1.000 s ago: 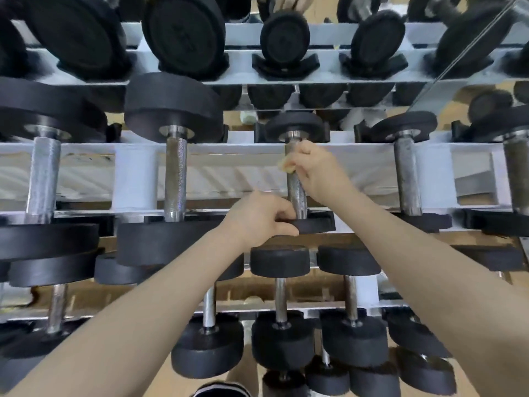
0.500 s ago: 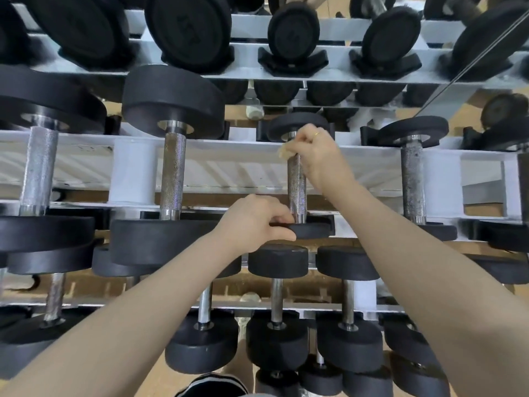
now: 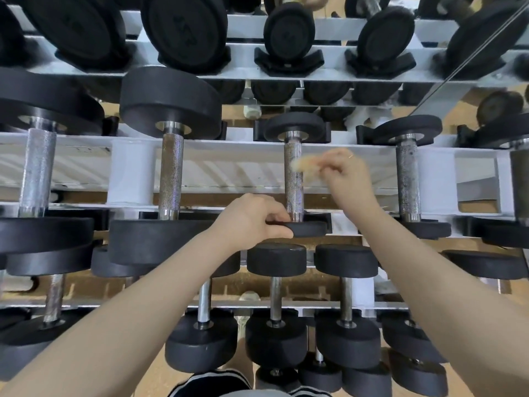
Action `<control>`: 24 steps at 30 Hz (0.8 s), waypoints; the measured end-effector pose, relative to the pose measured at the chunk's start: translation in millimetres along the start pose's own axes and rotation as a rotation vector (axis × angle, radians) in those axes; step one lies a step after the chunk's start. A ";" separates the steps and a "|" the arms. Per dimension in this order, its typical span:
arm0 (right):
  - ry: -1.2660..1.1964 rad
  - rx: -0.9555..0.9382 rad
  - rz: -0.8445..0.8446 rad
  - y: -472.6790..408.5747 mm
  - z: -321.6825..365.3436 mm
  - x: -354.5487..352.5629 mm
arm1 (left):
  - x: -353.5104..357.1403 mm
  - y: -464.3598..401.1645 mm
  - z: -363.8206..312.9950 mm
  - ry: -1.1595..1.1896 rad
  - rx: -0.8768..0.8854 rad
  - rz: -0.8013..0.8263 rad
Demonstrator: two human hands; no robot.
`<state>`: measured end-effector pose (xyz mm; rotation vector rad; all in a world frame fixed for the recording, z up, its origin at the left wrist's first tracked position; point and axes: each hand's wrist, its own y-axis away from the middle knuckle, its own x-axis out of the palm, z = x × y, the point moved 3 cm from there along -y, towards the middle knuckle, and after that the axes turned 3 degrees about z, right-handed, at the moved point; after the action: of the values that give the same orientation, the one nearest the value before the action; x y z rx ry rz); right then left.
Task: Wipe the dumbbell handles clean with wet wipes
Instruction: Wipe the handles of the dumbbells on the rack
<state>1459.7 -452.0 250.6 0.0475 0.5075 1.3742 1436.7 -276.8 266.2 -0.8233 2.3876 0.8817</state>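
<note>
Beside dumbbell handle (image 3: 293, 179), rt hand (image 3: 347, 174) w/ wipe (image 3: 307, 165).

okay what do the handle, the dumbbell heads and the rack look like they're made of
Handle: bare metal, probably steel; silvery, with fine crosshatched knurling and smooth shiny collars at the ends.
Heads: matte black, likely rubber-coated; dull, no glare, rounded edges.
Rack: metal painted light grey-white, going by its flat beams and even, smooth coat.
</note>
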 end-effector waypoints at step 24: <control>-0.545 0.280 -0.017 -42.9 -12.0 33.1 | 21.7 -29.5 3.8 0.491 -0.210 -0.269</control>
<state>1498.4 -432.9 215.5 0.6263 0.2342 1.2003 1441.7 -300.3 238.4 -1.5571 2.5177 0.9084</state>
